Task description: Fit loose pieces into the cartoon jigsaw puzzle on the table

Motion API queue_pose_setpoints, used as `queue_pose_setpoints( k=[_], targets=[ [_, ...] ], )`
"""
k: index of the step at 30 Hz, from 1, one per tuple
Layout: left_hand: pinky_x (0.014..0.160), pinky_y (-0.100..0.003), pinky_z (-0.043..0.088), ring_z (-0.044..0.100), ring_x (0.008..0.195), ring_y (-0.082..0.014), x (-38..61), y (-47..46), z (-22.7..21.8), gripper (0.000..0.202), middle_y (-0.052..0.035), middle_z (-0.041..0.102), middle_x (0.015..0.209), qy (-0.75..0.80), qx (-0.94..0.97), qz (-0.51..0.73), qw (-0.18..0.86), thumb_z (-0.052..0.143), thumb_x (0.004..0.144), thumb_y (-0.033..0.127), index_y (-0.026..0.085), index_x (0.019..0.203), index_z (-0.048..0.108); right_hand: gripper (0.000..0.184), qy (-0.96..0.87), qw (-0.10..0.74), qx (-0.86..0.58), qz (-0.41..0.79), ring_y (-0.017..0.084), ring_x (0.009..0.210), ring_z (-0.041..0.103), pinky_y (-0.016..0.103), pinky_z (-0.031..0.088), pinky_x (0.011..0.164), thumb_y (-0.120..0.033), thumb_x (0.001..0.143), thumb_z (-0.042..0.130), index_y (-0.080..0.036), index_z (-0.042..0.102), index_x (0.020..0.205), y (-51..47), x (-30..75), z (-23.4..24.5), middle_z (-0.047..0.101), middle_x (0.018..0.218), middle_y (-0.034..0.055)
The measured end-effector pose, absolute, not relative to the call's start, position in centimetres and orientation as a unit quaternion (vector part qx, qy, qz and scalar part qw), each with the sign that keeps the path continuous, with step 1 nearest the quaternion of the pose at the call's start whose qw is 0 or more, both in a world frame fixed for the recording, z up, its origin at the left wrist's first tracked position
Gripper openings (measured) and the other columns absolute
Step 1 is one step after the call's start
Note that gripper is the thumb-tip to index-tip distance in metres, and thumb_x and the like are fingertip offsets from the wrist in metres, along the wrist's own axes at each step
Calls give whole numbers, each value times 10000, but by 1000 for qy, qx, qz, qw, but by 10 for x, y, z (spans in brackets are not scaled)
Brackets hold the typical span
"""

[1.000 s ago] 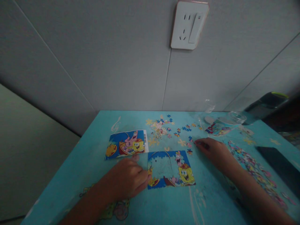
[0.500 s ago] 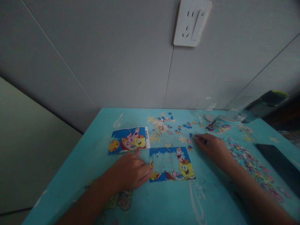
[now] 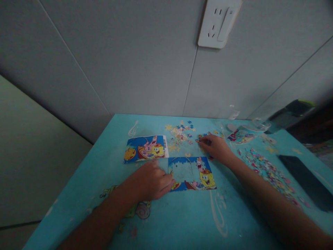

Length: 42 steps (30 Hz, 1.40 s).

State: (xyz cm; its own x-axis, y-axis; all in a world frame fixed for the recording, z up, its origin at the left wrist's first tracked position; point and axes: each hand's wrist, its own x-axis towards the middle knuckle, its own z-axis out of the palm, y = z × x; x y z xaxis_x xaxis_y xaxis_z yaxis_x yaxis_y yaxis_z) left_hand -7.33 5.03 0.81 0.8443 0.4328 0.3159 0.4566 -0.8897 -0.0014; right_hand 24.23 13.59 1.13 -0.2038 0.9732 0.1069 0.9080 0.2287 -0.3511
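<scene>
**Right hand just beyond the SpongeBob jigsaw, left hand at its edge**

The partly assembled jigsaw lies flat near the middle of the table, its long axis running left to right. It forms a ring of joined pieces, broadest on the right where the yellow character sits, and the turquoise tabletop shows through its middle. From the right fingertips, that gap lies back toward the person and slightly to the left (a short way, across the ring's far edge). The left hand is the nearer of the two, touching the ring's left side.

The right hand is narrow, its fingertips drawn together at a small jigsaw piece; whether they grip it or only touch it, I cannot tell. The left hand is half curled, palm down, and I cannot tell whether anything is under its fingers.

Beyond the left hand lies a picture card with a barcode strip, its near edge close to a fingertip. Loose pieces are scattered to the left of the right hand and farther off, while a larger heap of pieces spreads beside the right forearm, next to a dark flat slab.
</scene>
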Motion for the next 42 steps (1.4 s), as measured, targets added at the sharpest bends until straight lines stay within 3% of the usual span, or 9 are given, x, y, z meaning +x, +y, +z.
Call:
queue_pose_setpoints(
  k=[6,10,17,21,28,35,42],
  targets=[
    [628,-346,455,484,451,-152,-74,49,9,296,16,587,540,-230,-961,-142,52,449,987,272,204,736,590,233,-757,172,-617,126,184,731,645,279,456,667,-388,873,635,-195,746,943,142,241,9,743,871,60],
    [692,-374,483,489,440,-148,-73,48,11,298,19,585,523,-232,-960,-148,58,460,976,260,206,707,577,197,-746,211,-611,160,168,663,620,278,440,624,-380,857,649,-208,738,894,138,244,12,734,810,36],
    [632,-360,476,498,427,-151,-73,50,11,321,16,574,504,-231,-959,-151,64,436,982,266,204,698,573,238,-708,248,-589,301,177,712,666,282,505,637,-399,907,620,-218,758,979,83,236,23,755,861,32],
    [610,-369,479,524,437,-166,-73,50,10,306,9,594,524,-230,-962,-136,60,444,983,285,205,732,599,250,-705,232,-554,377,160,640,668,271,526,598,-391,935,596,-210,752,1006,63,224,15,743,785,27],
    [637,-370,492,522,435,-160,-72,50,12,291,21,602,530,-237,-961,-132,52,460,984,280,207,739,599,187,-800,226,-482,276,156,795,666,286,518,732,-250,937,603,-254,766,1026,66,217,12,731,939,35],
    [476,-306,357,544,476,-173,-79,53,19,317,7,576,514,-251,-954,-134,96,477,962,238,207,655,546,187,-792,231,-509,245,174,832,673,309,528,774,-236,955,579,-243,748,1035,61,228,16,717,955,46],
    [478,-316,344,560,519,-190,-87,58,16,352,-11,582,546,-266,-950,-119,111,445,988,286,214,667,570,163,-798,227,-517,212,194,862,671,343,518,817,-248,961,581,-234,738,1003,62,231,20,723,956,48]
  ],
)
